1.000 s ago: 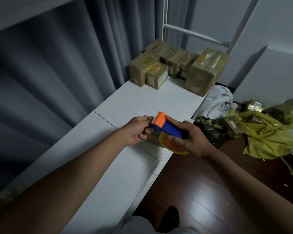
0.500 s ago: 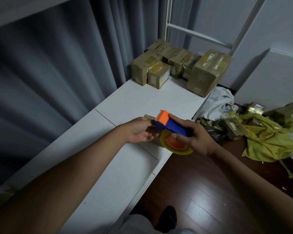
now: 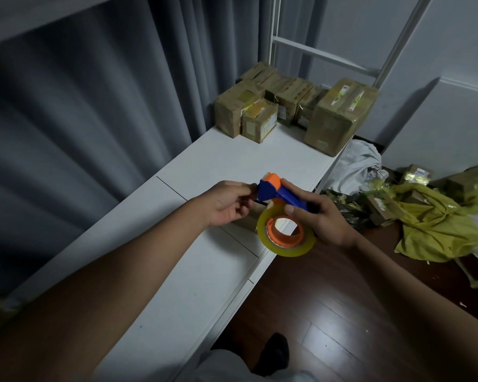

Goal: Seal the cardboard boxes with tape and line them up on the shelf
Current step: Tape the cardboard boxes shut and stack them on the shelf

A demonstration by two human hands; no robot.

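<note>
over the white shelf [image 3: 218,166], the right hand [image 3: 322,216] is gripping the tape gun [image 3: 283,213] while the left hand [image 3: 228,204] is pinching at its front end, probably freeing the tape. taped boxes [image 3: 295,108] are sitting at the far end; the next box, half hidden underneath, needs sealing.

Glossy plastic tape dispenser [image 3: 280,193], cardboard boxes [image 3: 293,106]

Both hands [image 3: 273,213] hold tape dispenser [image 3: 283,213] above white shelf [image 3: 218,161].

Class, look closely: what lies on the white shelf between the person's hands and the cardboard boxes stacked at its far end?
In the head view, only bare white shelf lies between the hands and the cardboard boxes.
</note>
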